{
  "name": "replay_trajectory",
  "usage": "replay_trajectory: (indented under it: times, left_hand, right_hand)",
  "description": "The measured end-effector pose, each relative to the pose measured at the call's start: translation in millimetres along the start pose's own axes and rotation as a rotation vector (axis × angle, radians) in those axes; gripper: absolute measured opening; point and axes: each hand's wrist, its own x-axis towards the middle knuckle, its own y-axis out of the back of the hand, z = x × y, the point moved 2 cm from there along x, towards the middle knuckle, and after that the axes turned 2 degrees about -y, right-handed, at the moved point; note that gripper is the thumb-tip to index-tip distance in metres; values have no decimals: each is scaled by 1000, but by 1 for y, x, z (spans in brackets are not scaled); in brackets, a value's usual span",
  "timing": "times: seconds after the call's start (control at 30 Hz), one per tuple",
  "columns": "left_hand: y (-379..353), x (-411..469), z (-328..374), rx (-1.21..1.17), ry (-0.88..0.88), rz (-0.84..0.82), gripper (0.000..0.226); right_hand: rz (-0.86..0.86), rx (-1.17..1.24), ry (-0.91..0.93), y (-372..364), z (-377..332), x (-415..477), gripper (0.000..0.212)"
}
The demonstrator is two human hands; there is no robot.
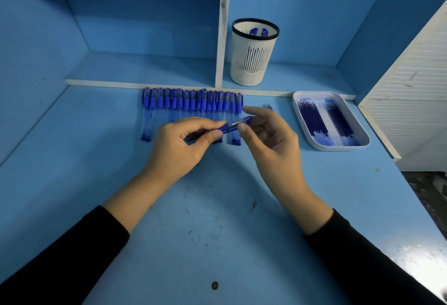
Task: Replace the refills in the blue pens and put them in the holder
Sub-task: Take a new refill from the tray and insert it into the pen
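Above the middle of the bench (217,232), our left grip (179,145) pinches the blue pen (233,127) by its barrel, our right grip (271,140) pinches its other end; the holder (251,63) stands on the shelf (302,77) past the back edge.

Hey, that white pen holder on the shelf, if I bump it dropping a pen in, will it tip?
Possibly: the pen holder is tall for its base. It looks light, being slotted plastic with just two pens showing inside. Nudged low, it would likely slide on the painted shelf.
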Motion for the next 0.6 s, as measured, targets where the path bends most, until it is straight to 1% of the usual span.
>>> replay_trajectory:
  times: [0.1, 0.23, 0.33, 0.4, 0.47, 0.53, 0.6]
  left_hand:
    - [-2, -2, 1, -4, 12, -21, 25]
    - [-3, 1, 0, 43, -43, -96, 27]
    - [0, 10, -11, 136, -35, -102, 27]
    - [4, 19, -21, 249, -11, -80, 29]
    - [7, 31, -31, 364, 16, -92, 31]
    - [6, 43, -40, 461, 51, -156, 35]
    - [4, 51, -44, 539, 121, -224, 42]
  right_hand:
    - [51, 63, -16, 3, -1, 0, 20]
    - [124, 48, 23, 11, -8, 2, 15]
    - [254, 84, 73, 28, -18, 6, 15]
    - [347, 82, 127, 42, -27, 9, 15]
    - [445, 68, 198, 53, -37, 15, 14]
    - [540, 50, 303, 60, -51, 25, 15]
    - [597, 9, 416, 65, -67, 41, 15]
